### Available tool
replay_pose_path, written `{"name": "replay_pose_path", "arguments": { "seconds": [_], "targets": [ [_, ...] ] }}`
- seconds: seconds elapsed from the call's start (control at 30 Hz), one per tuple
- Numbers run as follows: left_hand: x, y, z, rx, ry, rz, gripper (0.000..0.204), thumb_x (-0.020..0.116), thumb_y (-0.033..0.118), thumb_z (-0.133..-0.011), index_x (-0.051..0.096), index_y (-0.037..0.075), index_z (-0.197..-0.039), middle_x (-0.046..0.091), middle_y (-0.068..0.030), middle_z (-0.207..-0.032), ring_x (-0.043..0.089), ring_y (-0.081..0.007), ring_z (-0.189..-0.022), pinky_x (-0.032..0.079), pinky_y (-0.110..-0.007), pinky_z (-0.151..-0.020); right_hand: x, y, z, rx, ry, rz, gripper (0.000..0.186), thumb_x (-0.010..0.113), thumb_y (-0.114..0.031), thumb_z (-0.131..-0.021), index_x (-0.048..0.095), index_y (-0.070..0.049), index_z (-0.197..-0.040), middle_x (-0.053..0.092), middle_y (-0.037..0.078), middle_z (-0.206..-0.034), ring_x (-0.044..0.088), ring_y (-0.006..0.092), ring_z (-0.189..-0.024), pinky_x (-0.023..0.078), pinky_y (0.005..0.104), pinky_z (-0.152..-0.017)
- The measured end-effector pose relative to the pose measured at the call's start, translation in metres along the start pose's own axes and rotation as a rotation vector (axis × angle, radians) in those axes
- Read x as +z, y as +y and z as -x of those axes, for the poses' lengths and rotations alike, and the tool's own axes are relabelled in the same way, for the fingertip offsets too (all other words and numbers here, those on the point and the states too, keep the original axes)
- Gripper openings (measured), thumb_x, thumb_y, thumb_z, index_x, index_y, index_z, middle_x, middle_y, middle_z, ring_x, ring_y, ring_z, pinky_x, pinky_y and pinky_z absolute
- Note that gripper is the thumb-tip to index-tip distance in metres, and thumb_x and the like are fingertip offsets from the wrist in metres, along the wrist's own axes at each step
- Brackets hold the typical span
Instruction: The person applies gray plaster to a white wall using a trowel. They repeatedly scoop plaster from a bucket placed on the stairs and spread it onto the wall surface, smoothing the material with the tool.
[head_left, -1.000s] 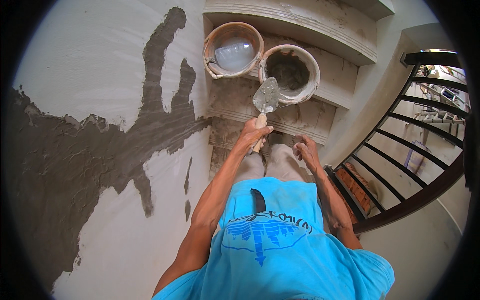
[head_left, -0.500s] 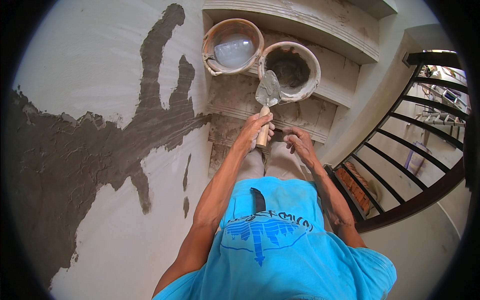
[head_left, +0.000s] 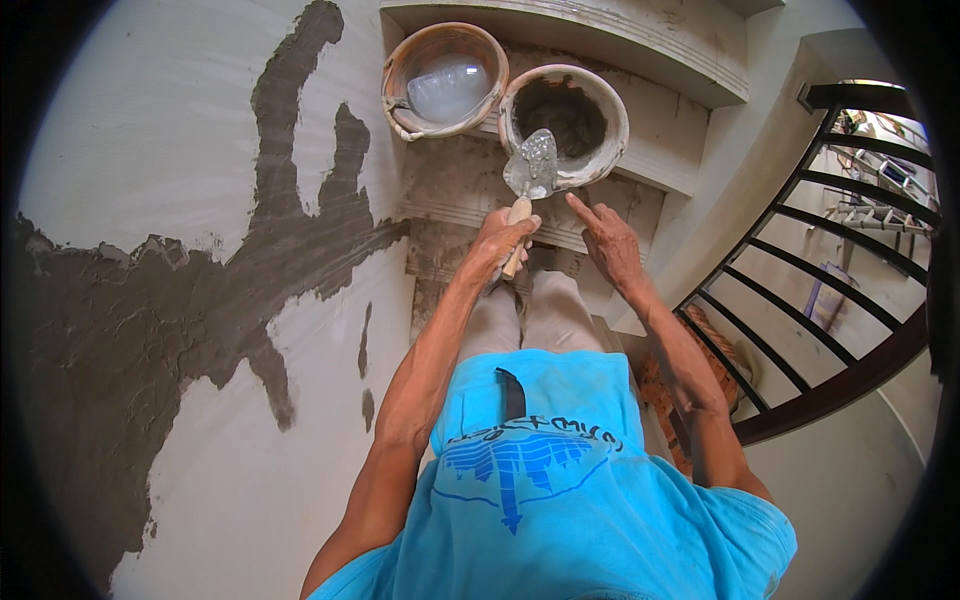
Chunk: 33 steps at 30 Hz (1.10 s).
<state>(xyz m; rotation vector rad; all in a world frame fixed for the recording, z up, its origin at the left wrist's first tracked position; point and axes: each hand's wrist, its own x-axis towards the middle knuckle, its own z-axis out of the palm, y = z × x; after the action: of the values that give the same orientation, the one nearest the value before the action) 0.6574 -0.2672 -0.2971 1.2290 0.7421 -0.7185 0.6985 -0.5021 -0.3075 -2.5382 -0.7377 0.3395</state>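
Note:
My left hand [head_left: 503, 243] is closed round the wooden handle of a trowel [head_left: 533, 166]. Its blade points away from me, smeared with wet grey mortar, and lies over the near left rim of the right-hand bucket [head_left: 617, 145]. That bucket is crusted with mortar and holds more of it, dark and grey, inside. My right hand [head_left: 611, 247] holds nothing; its index finger reaches out just short of the bucket's near side, and the other fingers are partly bent. Left of this bucket stands an orange-brown bucket [head_left: 397, 80] with cloudy water and a pale, shiny object in it.
Both buckets stand on pale, dirty stair steps [head_left: 655, 150]. The white wall [head_left: 230, 480] at my left carries a wide patch of grey mortar [head_left: 215, 310]. At right a dark metal railing [head_left: 850, 395] curves along the stairs, with a ladder [head_left: 880, 216] beyond it.
My right hand has moved up toward the mortar bucket and straightened its index finger. The trowel stays in my left hand, its blade now wetter and shinier. The view has shifted slightly.

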Motion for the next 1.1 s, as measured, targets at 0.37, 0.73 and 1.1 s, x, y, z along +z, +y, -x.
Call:
{"name": "replay_pose_path", "arguments": {
  "seconds": [0.37, 0.73, 1.1],
  "targets": [
    [0.000, -0.003, -0.012, 0.018, -0.065, 0.255, 0.036, 0.075, 0.028, -0.093, 0.060, 0.002, -0.113, 0.063, -0.0038, -0.090, 0.065, -0.0118, -0.066, 0.057, -0.027, -0.057, 0.030, -0.010, 0.005, 0.218, -0.343, -0.793, 0.044, 0.055, -0.025, -0.099, 0.060, -0.001, -0.135, 0.067, 0.014, -0.093, 0.068, 0.0227, -0.076, 0.056, 0.0371, -0.065],
    [0.025, -0.019, -0.038, -0.033, -0.251, 0.487, 0.039, 0.074, 0.026, -0.095, 0.065, 0.000, -0.122, 0.064, -0.0079, -0.106, 0.063, -0.0177, -0.096, 0.055, -0.032, -0.081, 0.031, -0.065, 0.002, 0.855, -0.159, -1.714, 0.037, 0.051, -0.025, -0.101, 0.054, -0.001, -0.130, 0.065, 0.006, -0.099, 0.066, 0.0156, -0.078, 0.059, 0.0285, -0.053],
    [0.020, -0.053, -0.101, 0.003, 0.151, 0.305, 0.068, 0.068, 0.038, -0.098, 0.044, 0.001, -0.149, 0.053, -0.0181, -0.141, 0.052, -0.0315, -0.129, 0.051, -0.047, -0.101, 0.021, -0.004, 0.019, 0.865, 0.076, -1.502, 0.035, 0.058, -0.009, -0.087, 0.055, -0.001, -0.121, 0.062, 0.008, -0.085, 0.060, 0.0161, -0.061, 0.051, 0.0300, -0.046]
  ]
}}
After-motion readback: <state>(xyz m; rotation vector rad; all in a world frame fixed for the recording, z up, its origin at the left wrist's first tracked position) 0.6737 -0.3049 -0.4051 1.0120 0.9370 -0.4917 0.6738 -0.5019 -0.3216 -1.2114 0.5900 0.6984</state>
